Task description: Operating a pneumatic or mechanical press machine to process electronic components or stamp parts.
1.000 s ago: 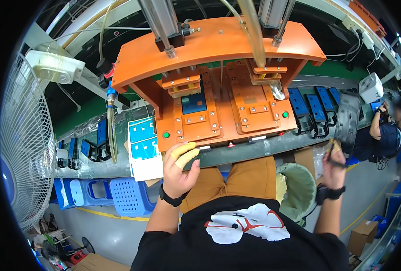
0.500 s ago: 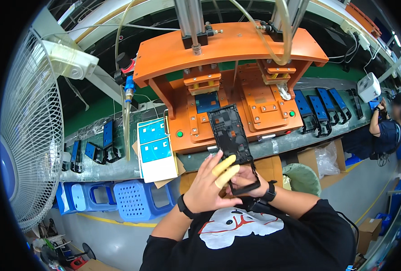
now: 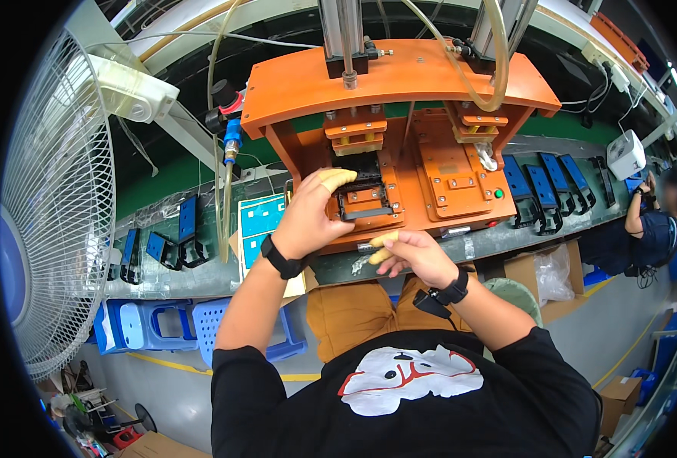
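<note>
My left hand, with a yellow finger cot on a finger, is closed about the left side of a black plastic housing. The housing lies in the left fixture of an orange two-station press, its open bracket end toward me. A raised orange press head hangs above it. The fingers cover part of the housing. In front of the press, my right hand hovers apart from the housing. Its fingers are loosely bent and partly spread, some in yellow cots, and nothing shows between them.
Blue-and-black housings stand on the bench at left and right. Blue-printed sheets lie left of the press. A fan stands at far left, blue stools below the bench. A co-worker sits at far right.
The black housing has gone from between my hands, over my lap, into the left fixture, covering the blue panel there. My left hand went forward with it; my right hand has let go.
</note>
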Available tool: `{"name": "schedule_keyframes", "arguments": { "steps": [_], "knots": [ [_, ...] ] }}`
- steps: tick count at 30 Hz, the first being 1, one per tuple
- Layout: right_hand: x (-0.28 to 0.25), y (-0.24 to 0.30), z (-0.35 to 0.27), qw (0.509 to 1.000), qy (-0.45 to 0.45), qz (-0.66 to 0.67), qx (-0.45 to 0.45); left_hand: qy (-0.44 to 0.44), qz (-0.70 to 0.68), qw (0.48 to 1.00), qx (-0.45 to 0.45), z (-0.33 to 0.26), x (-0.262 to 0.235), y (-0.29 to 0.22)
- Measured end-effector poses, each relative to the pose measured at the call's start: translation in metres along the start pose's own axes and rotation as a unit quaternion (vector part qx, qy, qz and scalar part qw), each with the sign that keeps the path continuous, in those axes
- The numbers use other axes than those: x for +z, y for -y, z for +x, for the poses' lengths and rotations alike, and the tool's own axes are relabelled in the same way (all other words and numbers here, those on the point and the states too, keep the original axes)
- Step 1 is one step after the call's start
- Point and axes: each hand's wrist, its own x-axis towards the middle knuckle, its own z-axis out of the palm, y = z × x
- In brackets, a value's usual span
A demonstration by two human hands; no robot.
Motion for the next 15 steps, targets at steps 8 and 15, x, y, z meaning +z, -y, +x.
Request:
{"name": "schedule_keyframes", "arguments": {
  "steps": [8, 15],
  "knots": [
    [-0.06, -0.046, -0.042, 0.988, -0.116, -0.097, -0.027, 0.137, 0.073, 0.988, -0.012, 0.012, -0.003, 0.003],
    [-0.058, -0.057, -0.049, 0.99, -0.092, -0.105, -0.036, -0.009, -0.007, 1.0, -0.011, -0.026, -0.006, 0.016]
  ]
}}
